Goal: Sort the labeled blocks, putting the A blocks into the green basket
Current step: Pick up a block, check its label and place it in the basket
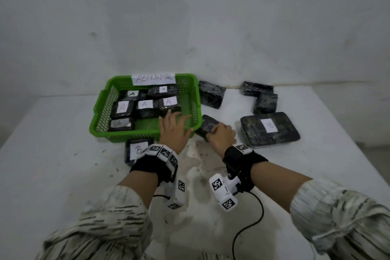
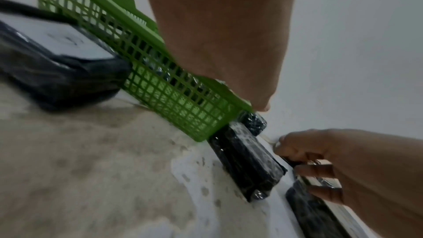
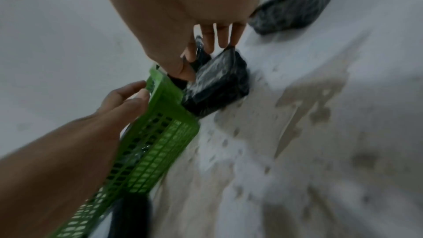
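Dark wrapped block (image 1: 207, 125) lies on the counter (image 1: 63, 154), touching the green basket (image 1: 145, 134) at its right near corner; label face hidden. Right hand (image 1: 222, 136) fingers curl round it. Left hand (image 1: 174, 131) rests spread on the rim, grasping nothing. Risks: unread letter means a mis-sort; slick wrap could slip; lifting may snag the rim.

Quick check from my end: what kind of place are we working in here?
Probably a bare makeshift sorting station, not a home. A stained white table stands against a blank wall, with a green basket labeled ABNORMAL and wrapped black blocks.
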Demonstrator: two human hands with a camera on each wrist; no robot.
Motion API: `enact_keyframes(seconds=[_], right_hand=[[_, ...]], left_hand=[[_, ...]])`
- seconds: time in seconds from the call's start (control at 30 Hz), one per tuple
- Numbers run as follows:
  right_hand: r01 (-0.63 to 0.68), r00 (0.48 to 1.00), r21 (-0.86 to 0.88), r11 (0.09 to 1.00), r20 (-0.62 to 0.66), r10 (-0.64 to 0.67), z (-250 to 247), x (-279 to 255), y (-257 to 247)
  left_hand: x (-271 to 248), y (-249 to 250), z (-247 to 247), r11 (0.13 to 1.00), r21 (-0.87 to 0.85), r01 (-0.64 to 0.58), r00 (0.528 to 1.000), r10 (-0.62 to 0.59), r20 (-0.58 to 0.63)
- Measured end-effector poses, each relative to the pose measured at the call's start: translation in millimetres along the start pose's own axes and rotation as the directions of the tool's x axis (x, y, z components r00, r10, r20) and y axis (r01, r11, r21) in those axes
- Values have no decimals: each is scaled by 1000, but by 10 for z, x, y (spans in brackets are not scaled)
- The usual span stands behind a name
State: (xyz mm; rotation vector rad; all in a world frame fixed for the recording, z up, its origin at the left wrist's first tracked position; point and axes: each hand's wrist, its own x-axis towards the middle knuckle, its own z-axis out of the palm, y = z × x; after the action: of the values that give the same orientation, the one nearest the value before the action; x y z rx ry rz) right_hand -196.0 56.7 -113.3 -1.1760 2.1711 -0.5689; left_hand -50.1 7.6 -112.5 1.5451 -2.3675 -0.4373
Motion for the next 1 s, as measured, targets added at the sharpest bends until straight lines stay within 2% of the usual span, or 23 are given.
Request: enact_keyframes(seconds=[0.1, 0.2, 0.37, 0.47, 0.53, 0.6, 0.63, 0.67, 0.73, 0.8, 0.87, 0.9, 0.97, 1.0], right_hand=[[116, 990, -213, 970, -55, -130, -185, 93, 180], [211, 976, -290, 933, 10, -217, -209, 235, 285], [262, 958, -307, 915, 197, -209, -95, 421, 329], [241, 963, -352, 904, 201, -179, -56, 425, 313], [170, 979, -234, 957, 148, -137, -19, 430, 338], [57, 993, 134, 989, 94, -70, -25, 406, 352], [-3, 997, 358, 934, 78, -27, -48, 370, 339], [-58, 997, 550, 833, 79, 17, -89, 334, 329], [-178, 984, 781, 599, 154, 92, -182, 245, 316], [-264, 963, 859, 439, 257, 77, -254, 157, 327], [-309, 944, 879, 363, 331, 0, -312, 74, 315], [-321, 934, 882, 344, 355, -37, -322, 48, 299], [-328, 918, 891, 313, 379, -115, -369, -28, 230], [-323, 913, 893, 312, 382, -146, -385, -58, 191]], left_hand=[[11, 152, 214, 995, 90, 32, 983, -47, 178], [19, 148, 280, 974, 222, 46, 978, -89, 189], [20, 124, 244, 966, 256, 34, 969, -95, 229], [52, 182, 179, 972, 222, 71, 946, -136, 293], [72, 210, 123, 976, 196, 91, 930, -154, 335], [91, 207, 104, 982, 161, 102, 919, -155, 362], [86, 222, 80, 983, 147, 106, 913, -155, 377], [82, 235, 58, 984, 138, 112, 904, -158, 397], [83, 264, 8, 986, 91, 142, 895, -167, 413], [99, 299, -44, 978, -24, 208, 906, -183, 381], [113, 349, -112, 938, -212, 274, 924, -196, 329], [112, 386, -160, 895, -340, 290, 931, -182, 315], [99, 465, -259, 734, -603, 312, 937, -132, 325], [91, 493, -304, 656, -681, 327, 936, -125, 329]])
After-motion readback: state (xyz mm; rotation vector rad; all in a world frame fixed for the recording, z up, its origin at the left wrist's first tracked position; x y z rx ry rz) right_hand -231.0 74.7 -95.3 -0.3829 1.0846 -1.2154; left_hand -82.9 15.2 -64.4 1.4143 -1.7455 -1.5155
